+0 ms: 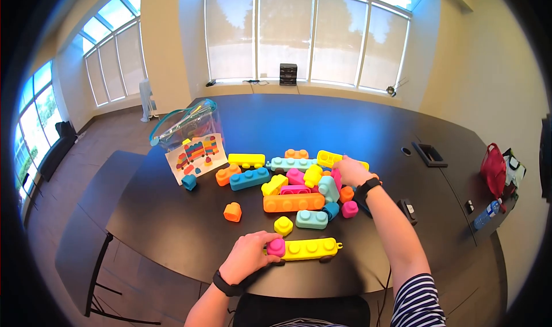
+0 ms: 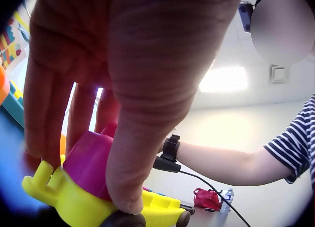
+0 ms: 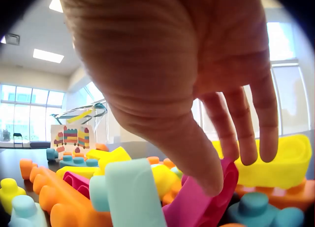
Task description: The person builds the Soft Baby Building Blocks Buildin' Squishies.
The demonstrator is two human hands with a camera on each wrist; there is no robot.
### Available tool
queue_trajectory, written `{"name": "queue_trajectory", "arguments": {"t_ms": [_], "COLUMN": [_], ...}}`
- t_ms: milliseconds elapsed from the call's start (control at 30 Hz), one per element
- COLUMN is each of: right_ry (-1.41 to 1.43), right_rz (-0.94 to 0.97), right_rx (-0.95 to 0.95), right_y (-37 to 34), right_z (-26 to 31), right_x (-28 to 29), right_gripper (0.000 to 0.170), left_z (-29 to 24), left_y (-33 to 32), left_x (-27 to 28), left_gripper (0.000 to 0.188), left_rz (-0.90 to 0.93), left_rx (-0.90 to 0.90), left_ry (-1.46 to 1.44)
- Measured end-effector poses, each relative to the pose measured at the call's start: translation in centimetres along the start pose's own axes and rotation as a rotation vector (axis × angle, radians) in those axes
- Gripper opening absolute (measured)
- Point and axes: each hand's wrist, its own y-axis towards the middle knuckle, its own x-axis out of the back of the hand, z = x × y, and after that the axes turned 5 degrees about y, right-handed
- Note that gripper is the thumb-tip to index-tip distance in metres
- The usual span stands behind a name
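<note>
My left hand [image 1: 248, 257] pinches a magenta block [image 1: 276, 247] that sits on the left end of a yellow wheeled base [image 1: 310, 248] near the table's front edge. In the left wrist view the thumb lies along the magenta block [image 2: 89, 163] and the base's hook end [image 2: 39, 187] points left. Over the right side of the block pile, my right hand [image 1: 352, 173] has its thumb and fingers on a magenta block [image 3: 204, 202], as the right wrist view shows. Beside that block stand a pale teal block [image 3: 133, 192] and a yellow one [image 3: 275, 163].
Between the hands and beyond lie an orange long block [image 1: 294, 203], a blue block [image 1: 249, 179] and a yellow hexagonal block [image 1: 283, 226]. A picture card [image 1: 196, 157] leans by a clear bag [image 1: 198, 123] at the back left. A bottle [image 1: 487, 214] and red bag [image 1: 493, 170] are at the right.
</note>
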Motion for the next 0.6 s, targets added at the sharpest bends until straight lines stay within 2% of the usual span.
{"name": "queue_trajectory", "arguments": {"t_ms": [100, 133, 233, 267, 367, 500, 600], "right_ry": [0.032, 0.084, 0.455, 0.442, 0.426, 0.29, 0.342], "right_rz": [-0.053, -0.091, -0.041, -0.095, -0.266, -0.308, -0.313], "right_rx": [0.055, 0.144, 0.223, 0.247, 0.105, 0.114, 0.155], "right_y": [-1.6, -1.9, -2.0, -1.9, -1.3, -0.6, -0.7], "right_z": [2.9, 3.3, 3.8, 3.6, 2.6, 0.0, 2.3], "right_x": [1.8, 2.2, 4.3, 4.4, 4.1, 2.1, 2.4], "right_gripper": [0.033, 0.032, 0.038, 0.036, 0.032, 0.03, 0.033], "left_z": [0.2, 0.3, 0.6, 0.6, 0.3, 0.4, 0.0], "left_y": [0.1, 0.1, 0.1, 0.1, 0.2, 0.2, 0.2], "left_x": [-0.2, -0.3, -0.4, -0.4, -0.3, -0.4, -0.1], "left_gripper": [0.058, 0.059, 0.059, 0.059, 0.059, 0.059, 0.055], "left_rz": [-0.008, -0.009, -0.005, -0.005, -0.002, -0.004, 0.014], "left_rx": [-0.021, -0.028, -0.028, -0.025, -0.008, -0.015, 0.011], "left_ry": [-0.004, -0.004, -0.023, -0.033, -0.047, -0.028, -0.034]}}
